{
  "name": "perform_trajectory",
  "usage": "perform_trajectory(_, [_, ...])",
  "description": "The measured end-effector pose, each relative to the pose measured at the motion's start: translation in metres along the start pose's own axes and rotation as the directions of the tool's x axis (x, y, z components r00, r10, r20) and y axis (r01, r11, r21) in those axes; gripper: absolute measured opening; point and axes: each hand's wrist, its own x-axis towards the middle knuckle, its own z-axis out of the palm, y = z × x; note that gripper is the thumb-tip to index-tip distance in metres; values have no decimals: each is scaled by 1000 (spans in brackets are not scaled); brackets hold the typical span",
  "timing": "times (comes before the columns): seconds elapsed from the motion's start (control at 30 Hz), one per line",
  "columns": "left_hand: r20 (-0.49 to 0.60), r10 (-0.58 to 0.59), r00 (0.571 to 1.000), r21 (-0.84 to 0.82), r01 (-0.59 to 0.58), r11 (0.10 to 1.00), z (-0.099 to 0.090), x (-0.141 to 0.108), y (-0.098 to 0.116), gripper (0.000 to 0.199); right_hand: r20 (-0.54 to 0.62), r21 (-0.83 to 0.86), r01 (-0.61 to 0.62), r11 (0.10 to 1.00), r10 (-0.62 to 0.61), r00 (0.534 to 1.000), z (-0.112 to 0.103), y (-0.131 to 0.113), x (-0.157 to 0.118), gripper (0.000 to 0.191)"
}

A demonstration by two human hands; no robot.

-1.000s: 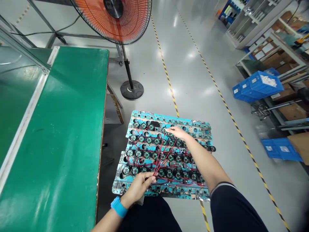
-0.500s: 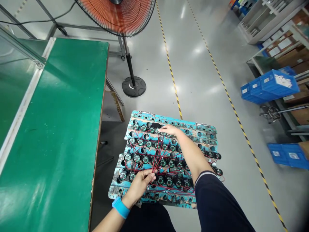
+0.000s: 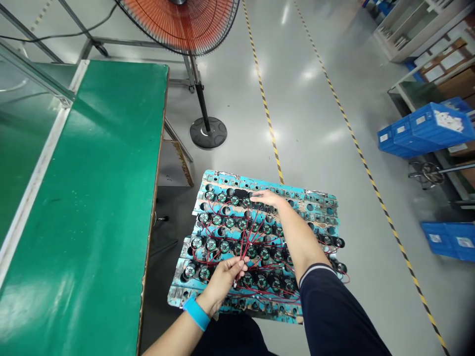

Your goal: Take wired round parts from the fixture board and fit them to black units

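Note:
A worn blue tray (image 3: 315,207) with rows of round holes lies in front of me above my legs. Several small round black motors (image 3: 230,222) with green circuit faces stand in its rows, red wires trailing from them. My left hand (image 3: 227,277), wearing a blue wristband (image 3: 196,313), is closed at the tray's near middle, pinching a bundle of red wires (image 3: 244,247) that fans out toward the motors. My right hand (image 3: 267,198) is over the top row with fingers stretched out and apart, the tips beside a motor (image 3: 246,201). Its palm side is hidden.
A green-topped workbench (image 3: 122,148) runs along my left. Beyond the tray stands a pedestal fan (image 3: 181,24) on a round black base (image 3: 208,132). Yellow-black tape (image 3: 267,109) marks the grey floor. Blue bins (image 3: 411,131) and shelving are on the right.
My left hand has moved slightly up and to the right with the wire bundle. The right hand has shifted a little right along the top row, its fingers now more spread.

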Motion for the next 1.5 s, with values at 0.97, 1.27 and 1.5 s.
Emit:
perform_trajectory(0.97, [48,-240,970,-495,232,837,27,10,-26,23,-761,206,89,974,103,641,61,7,-104,63])
perform_trajectory(1.27, [15,-240,971,-508,215,834,51,24,-48,8,-179,840,59,540,172,969,188,-5,-198,55])
perform_trajectory(1.5, [16,-250,968,-289,244,926,40,17,-37,34,-452,168,266,949,-165,877,142,9,-160,30])
